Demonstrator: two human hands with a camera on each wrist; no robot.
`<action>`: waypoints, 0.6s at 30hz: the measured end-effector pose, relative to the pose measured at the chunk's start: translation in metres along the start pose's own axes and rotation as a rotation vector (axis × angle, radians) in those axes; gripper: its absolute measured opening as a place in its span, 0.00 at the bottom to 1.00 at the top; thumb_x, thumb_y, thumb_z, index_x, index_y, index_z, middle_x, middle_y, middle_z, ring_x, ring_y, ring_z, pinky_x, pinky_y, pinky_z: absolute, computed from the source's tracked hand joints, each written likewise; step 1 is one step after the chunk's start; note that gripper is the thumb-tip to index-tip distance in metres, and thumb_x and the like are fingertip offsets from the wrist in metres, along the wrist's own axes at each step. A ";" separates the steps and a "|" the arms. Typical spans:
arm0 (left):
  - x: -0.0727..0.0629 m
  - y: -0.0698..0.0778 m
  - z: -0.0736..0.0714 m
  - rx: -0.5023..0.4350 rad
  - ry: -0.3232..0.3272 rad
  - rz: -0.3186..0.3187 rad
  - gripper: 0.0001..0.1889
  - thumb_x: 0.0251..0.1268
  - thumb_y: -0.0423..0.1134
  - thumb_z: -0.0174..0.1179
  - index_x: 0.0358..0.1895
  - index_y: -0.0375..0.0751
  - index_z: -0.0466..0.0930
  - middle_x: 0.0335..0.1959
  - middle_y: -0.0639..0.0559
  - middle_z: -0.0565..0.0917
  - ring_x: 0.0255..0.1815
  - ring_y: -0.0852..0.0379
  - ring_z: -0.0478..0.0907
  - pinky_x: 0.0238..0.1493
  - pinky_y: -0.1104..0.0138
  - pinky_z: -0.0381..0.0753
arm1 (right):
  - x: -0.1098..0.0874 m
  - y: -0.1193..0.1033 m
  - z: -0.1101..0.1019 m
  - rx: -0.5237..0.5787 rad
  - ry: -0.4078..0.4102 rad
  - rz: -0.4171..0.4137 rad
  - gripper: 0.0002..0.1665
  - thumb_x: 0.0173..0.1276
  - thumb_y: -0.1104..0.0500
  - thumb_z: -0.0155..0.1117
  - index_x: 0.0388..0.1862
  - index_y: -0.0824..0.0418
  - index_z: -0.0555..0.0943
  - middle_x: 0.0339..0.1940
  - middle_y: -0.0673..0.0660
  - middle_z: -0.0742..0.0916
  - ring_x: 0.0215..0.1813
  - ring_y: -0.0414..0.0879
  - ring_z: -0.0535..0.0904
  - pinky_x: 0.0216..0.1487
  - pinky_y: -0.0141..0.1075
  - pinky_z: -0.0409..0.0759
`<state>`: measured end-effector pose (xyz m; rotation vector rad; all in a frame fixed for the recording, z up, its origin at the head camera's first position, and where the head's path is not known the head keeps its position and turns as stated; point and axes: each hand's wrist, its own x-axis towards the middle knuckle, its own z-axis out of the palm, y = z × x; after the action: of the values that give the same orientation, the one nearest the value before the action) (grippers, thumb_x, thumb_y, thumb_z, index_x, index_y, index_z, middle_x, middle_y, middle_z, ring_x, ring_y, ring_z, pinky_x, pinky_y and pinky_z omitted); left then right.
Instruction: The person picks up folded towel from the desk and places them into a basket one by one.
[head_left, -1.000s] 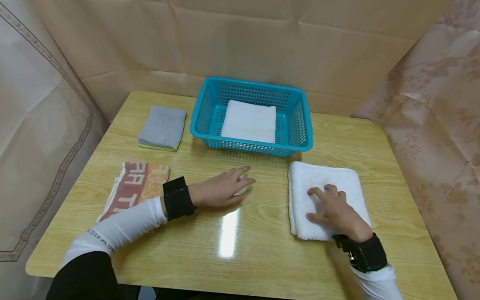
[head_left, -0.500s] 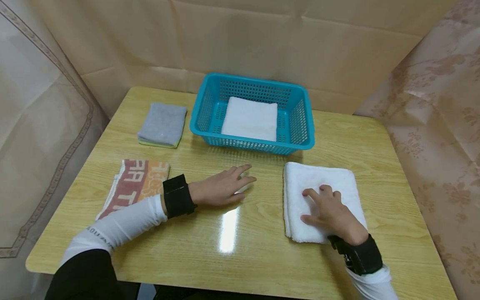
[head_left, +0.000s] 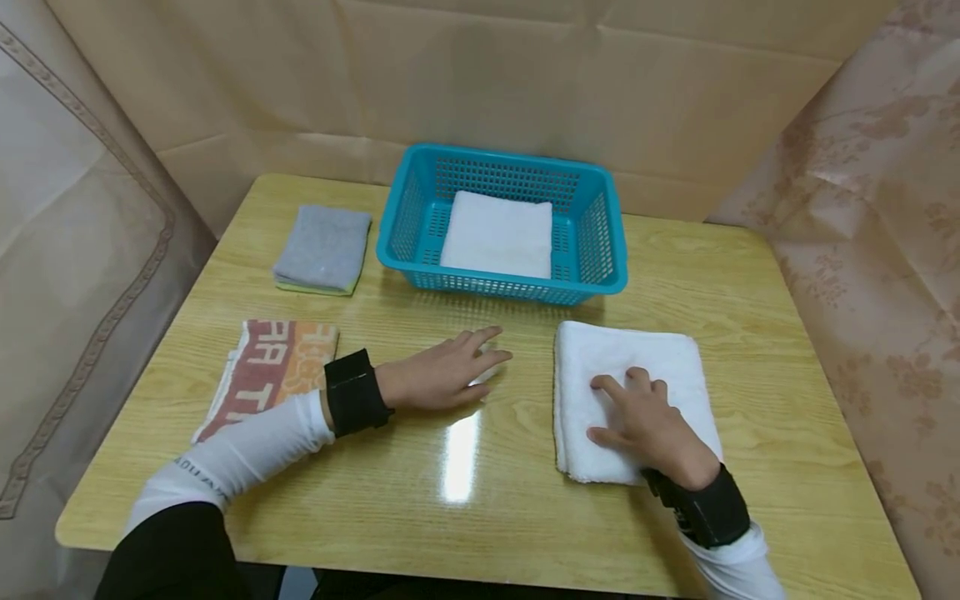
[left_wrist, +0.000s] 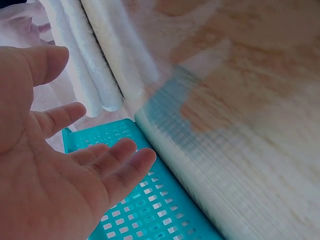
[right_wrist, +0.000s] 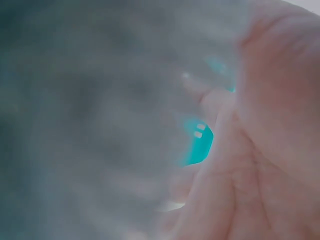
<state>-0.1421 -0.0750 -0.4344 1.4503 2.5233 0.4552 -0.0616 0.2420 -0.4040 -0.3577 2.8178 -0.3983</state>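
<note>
My right hand (head_left: pixel 656 425) rests on a thick folded white towel (head_left: pixel 678 358) at the right of the table, fingers spread and slightly bent, fingertips on its top. In the right wrist view, a blurred grey surface covers much of the picture beside the palm (right_wrist: pixel 235 185). My left hand (head_left: pixel 438 375) lies low over the middle of the table with fingers extended and nothing in them. In the left wrist view the left palm (left_wrist: pixel 55 170) shows, with the towel's folded edge (left_wrist: pixel 85 65) beyond the fingers.
A blue plastic basket (head_left: pixel 480 286) stands at the back middle, with a folded white cloth (head_left: pixel 498 233) inside. At the left lie a grey folded cloth (head_left: pixel 326 246) and a red-and-orange patterned towel (head_left: pixel 262 358), partly behind the left forearm. A beige curtain (head_left: pixel 480 83) hangs behind the table.
The right hand and the white towel beneath it have slid left over the table. The left hand has stayed in place.
</note>
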 end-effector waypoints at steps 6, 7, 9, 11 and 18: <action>0.001 0.000 0.002 0.001 0.001 -0.001 0.27 0.78 0.44 0.50 0.76 0.43 0.59 0.77 0.33 0.53 0.72 0.39 0.63 0.63 0.47 0.72 | -0.001 -0.003 0.004 -0.018 0.013 -0.001 0.34 0.62 0.47 0.73 0.64 0.54 0.72 0.59 0.74 0.68 0.50 0.73 0.67 0.30 0.57 0.75; 0.001 0.000 0.002 -0.004 0.002 0.000 0.27 0.78 0.44 0.50 0.76 0.43 0.59 0.77 0.33 0.53 0.72 0.39 0.63 0.62 0.47 0.73 | -0.002 -0.003 0.004 -0.020 0.015 -0.005 0.34 0.62 0.46 0.73 0.64 0.54 0.72 0.59 0.74 0.68 0.50 0.73 0.67 0.30 0.57 0.75; 0.001 0.001 0.002 -0.016 0.005 -0.003 0.28 0.78 0.44 0.51 0.76 0.43 0.59 0.77 0.33 0.53 0.72 0.39 0.62 0.62 0.47 0.73 | -0.002 -0.005 0.004 -0.025 0.016 -0.010 0.34 0.62 0.46 0.73 0.64 0.54 0.73 0.60 0.74 0.68 0.50 0.73 0.67 0.30 0.56 0.75; 0.001 0.001 0.002 -0.031 0.005 -0.012 0.28 0.78 0.45 0.51 0.76 0.43 0.59 0.77 0.33 0.52 0.73 0.39 0.62 0.64 0.47 0.71 | -0.001 -0.006 0.003 -0.028 0.012 -0.014 0.34 0.62 0.46 0.73 0.65 0.54 0.73 0.60 0.74 0.68 0.50 0.72 0.67 0.30 0.55 0.75; 0.002 0.001 0.000 -0.054 0.026 -0.009 0.28 0.77 0.44 0.53 0.75 0.42 0.60 0.77 0.33 0.54 0.73 0.39 0.61 0.67 0.48 0.68 | 0.001 -0.012 0.004 -0.024 -0.011 -0.002 0.35 0.64 0.45 0.72 0.66 0.53 0.72 0.62 0.74 0.68 0.52 0.72 0.67 0.31 0.55 0.75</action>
<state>-0.1421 -0.0726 -0.4341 1.4218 2.5160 0.5394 -0.0594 0.2296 -0.4044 -0.3661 2.8133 -0.3624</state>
